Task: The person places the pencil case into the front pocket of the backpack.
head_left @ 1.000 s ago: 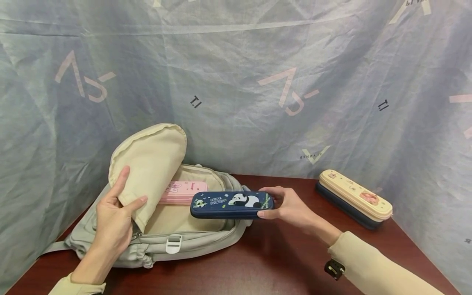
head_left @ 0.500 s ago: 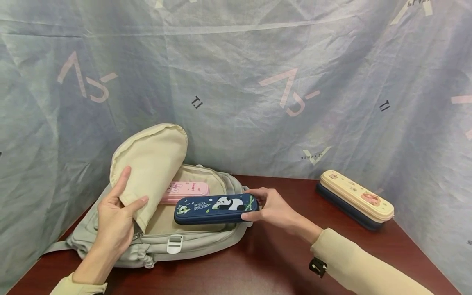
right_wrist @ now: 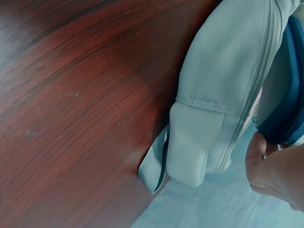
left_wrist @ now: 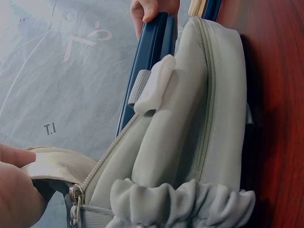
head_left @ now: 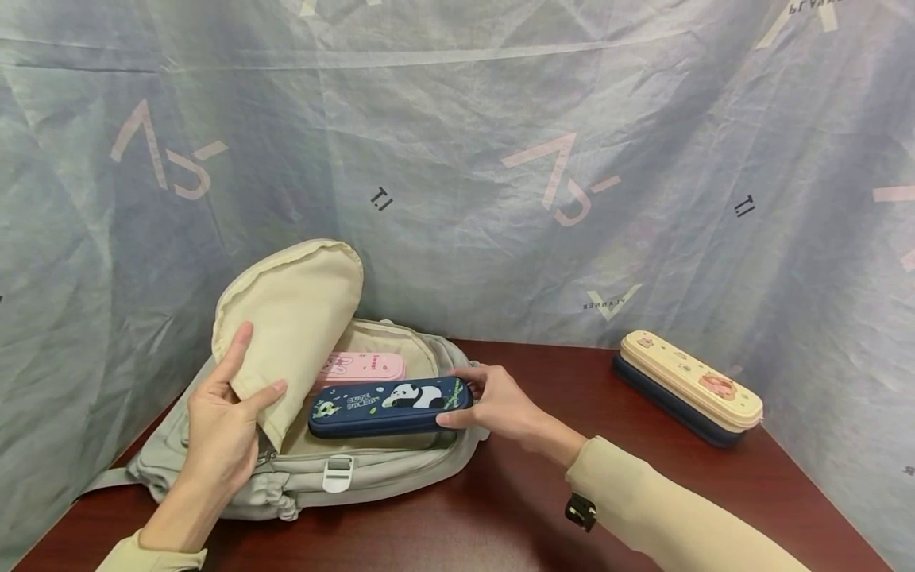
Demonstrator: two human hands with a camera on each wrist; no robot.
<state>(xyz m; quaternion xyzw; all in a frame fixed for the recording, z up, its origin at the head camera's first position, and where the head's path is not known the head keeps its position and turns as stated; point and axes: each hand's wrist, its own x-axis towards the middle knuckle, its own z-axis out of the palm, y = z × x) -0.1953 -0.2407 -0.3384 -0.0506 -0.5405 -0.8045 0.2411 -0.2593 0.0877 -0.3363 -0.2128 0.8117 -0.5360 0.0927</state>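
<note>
Navy case sat in your right hand, pinched by its end over the open bag; your left hand held the flap. One-ended, it could tip.

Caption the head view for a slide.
Right hand slides navy panda-print pencil case into open beige fabric backpack; left hand holds its flap up.

Left hand pinches with thumb; right hand reaches, fingers curled.
</note>
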